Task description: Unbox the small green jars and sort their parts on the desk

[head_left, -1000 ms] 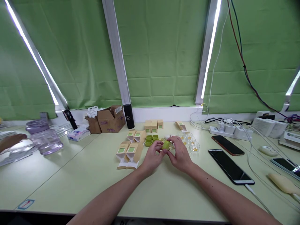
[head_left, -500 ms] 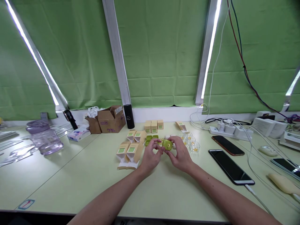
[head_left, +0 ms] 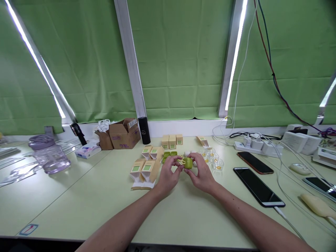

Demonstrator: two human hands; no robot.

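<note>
A small, rounded olive-green case point(head_left: 188, 163) is held up between my two hands above the table. My right hand point(head_left: 201, 174) grips its right side with thumb and fingers. My left hand point(head_left: 169, 175) pinches at its left edge, where a pale yellow piece point(head_left: 181, 160) meets the case; how they join is too small to tell. Just behind my left fingers are more green pieces point(head_left: 170, 153), partly hidden. Past my right hand stand several small clear cups point(head_left: 215, 159) with yellow bits in them. Opened cardboard packets point(head_left: 147, 169) with green labels lie left of my left hand.
Small cardboard boxes point(head_left: 172, 141) stand at the back, and an open brown carton point(head_left: 124, 133) beside a black cylinder point(head_left: 144, 130). A purple bottle point(head_left: 49, 154) is at left. On the right lie phones point(head_left: 258, 186), a power strip point(head_left: 258, 147) and loose white cables.
The green case has turned slightly in my fingers, and the pale yellow piece at its left shows more clearly. Both hands stay in about the same place.
</note>
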